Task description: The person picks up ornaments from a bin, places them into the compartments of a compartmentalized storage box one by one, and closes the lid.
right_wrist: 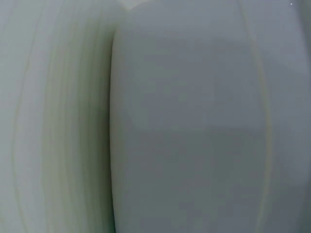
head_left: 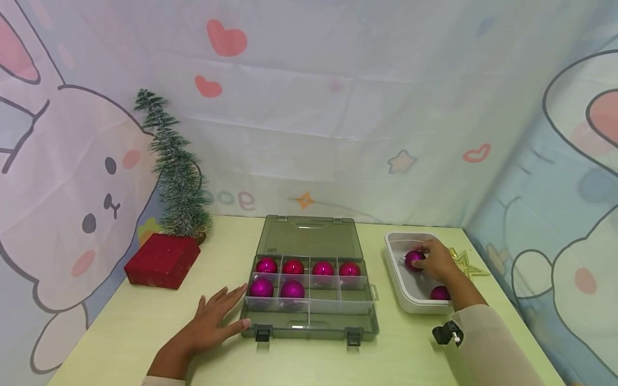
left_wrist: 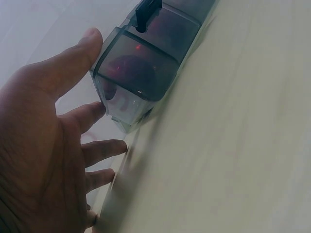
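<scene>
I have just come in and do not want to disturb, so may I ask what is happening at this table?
A person is handling shiny balls. The right hand grips a purple ball inside the white tray, where a second purple ball lies. The left hand is at the left side of the divided box, whose lid is open. At this moment, the box holds six balls: four in the back row and two in the row before it.

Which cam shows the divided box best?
Head: the box is in full view from above, lid open, six baubles in it. Left wrist: only part of it, with one end and a dark latch, cut off by the frame. Right wrist: none of it that I can make out.
</scene>
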`<state>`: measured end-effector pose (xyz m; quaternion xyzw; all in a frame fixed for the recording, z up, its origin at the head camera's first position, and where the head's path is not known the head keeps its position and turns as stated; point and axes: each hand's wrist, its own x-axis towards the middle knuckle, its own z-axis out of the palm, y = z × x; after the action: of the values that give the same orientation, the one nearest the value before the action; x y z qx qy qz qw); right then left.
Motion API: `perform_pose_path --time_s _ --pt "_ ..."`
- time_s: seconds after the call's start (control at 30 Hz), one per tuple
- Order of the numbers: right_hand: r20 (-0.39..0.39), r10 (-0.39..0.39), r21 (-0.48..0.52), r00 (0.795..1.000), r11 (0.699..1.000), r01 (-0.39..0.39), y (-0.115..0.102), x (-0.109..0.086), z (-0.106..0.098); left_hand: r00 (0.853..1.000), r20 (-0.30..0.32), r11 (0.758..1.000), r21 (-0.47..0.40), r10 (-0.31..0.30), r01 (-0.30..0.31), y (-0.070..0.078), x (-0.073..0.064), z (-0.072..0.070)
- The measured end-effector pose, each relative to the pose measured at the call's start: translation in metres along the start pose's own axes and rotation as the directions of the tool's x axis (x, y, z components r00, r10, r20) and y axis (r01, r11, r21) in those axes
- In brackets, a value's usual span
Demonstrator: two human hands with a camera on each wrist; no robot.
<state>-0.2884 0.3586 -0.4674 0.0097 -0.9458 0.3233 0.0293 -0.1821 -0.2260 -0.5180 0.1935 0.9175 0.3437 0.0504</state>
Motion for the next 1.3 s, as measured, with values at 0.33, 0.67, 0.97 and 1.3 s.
perform_pose_path --time_s 0.33,0.67,0.97,1.3 --pt "0.063 -0.039 -0.022 0.997 0.999 0.040 0.000 -0.002 -0.001 1.000 -0.002 1.000 -0.002 -0.005 0.005 0.000 -0.001 0.001" --pt "0.046 -0.088 -0.029 0.995 0.996 0.089 -0.003 -0.009 -0.007 1.000 -0.011 1.000 -0.002 0.001 -0.001 0.002 -0.002 0.001" --pt "-0.023 -0.113 0.030 0.993 0.993 0.113 -0.010 -0.019 -0.012 1.000 -0.012 1.000 -0.003 0.003 -0.003 0.001 -0.003 0.002" --pt "-0.085 -0.123 0.182 0.989 0.974 0.137 -0.021 -0.035 -0.005 1.000 -0.013 1.000 -0.008 0.009 -0.009 0.004 -0.002 -0.001"
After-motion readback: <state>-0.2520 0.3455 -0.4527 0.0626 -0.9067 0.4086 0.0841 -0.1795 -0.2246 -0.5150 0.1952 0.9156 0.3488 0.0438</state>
